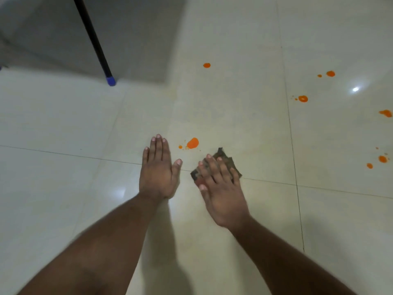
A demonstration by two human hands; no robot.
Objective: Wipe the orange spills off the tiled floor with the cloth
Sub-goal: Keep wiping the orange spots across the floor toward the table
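My right hand [219,188] presses flat on a small dark folded cloth [228,159] lying on the pale tiled floor [63,124]. My left hand [158,170] rests flat on the floor beside it, fingers together, holding nothing. An orange spill [192,143] with small droplets lies just beyond both hands, a short way from the cloth's far corner. More orange spots sit farther off: one spot [206,65] ahead, several spots [303,98] to the right, and a cluster [382,159] near the right edge.
A black pole with a blue tip [111,80] leans down to the floor at the upper left, beside a grey wall corner [138,39]. Dark grout lines [293,145] cross the tiles. A light glare [355,89] reflects at the right.
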